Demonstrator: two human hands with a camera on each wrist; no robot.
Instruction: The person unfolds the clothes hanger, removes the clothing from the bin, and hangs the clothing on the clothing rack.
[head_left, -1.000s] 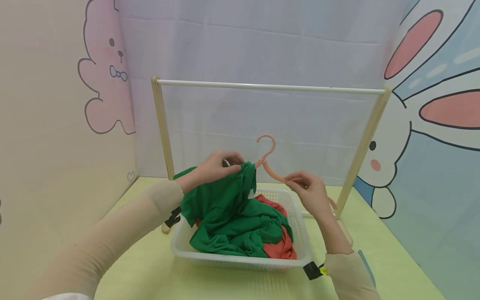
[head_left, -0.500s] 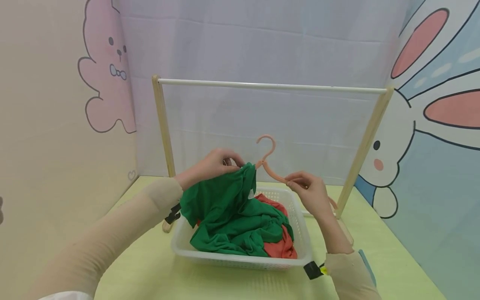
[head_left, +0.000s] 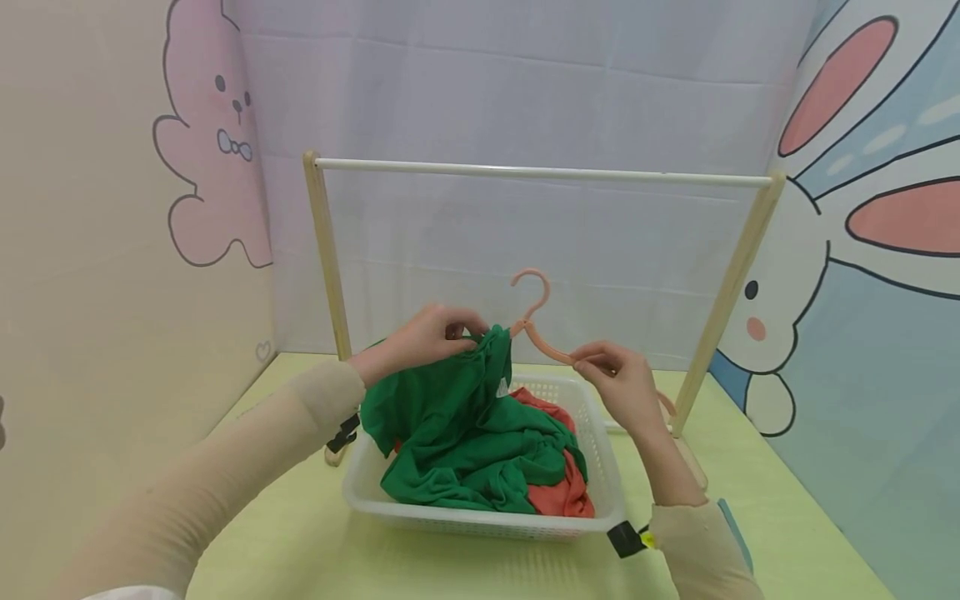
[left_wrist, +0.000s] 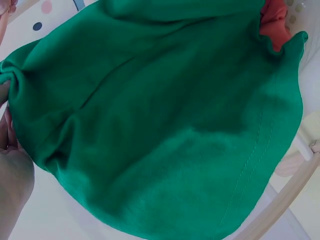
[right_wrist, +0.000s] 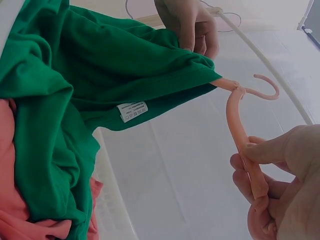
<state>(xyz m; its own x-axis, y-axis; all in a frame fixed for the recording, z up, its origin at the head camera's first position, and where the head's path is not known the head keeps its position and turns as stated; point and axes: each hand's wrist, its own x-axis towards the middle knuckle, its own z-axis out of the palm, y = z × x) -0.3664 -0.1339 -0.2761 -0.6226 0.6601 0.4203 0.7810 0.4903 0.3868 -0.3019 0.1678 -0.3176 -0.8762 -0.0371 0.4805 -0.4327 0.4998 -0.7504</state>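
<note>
A green shirt [head_left: 465, 442] lies partly in the white basket [head_left: 480, 523], its upper left part lifted. My left hand [head_left: 431, 335] pinches the lifted cloth near its top edge. One arm of a pink-orange clothes hanger [head_left: 551, 350] runs inside the shirt; its hook points up. My right hand [head_left: 618, 379] grips the bare hanger arm, thumb on one side and fingers on the other, as the right wrist view shows. There, a white care label [right_wrist: 132, 111] hangs at the shirt's inner edge. The covered hanger arm is hidden by cloth.
Behind the basket stands a rack with a white rail [head_left: 540, 172] and wooden posts [head_left: 731, 304]. Red cloth [head_left: 562, 497] lies under the shirt. Another pink-orange hanger [head_left: 665, 404] shows partly behind my right wrist. The table [head_left: 285, 533] is yellow-green.
My left hand shifts slightly on the green shirt, its fingers changing position along the top edge. The right hand, hanger and basket stay almost still.
</note>
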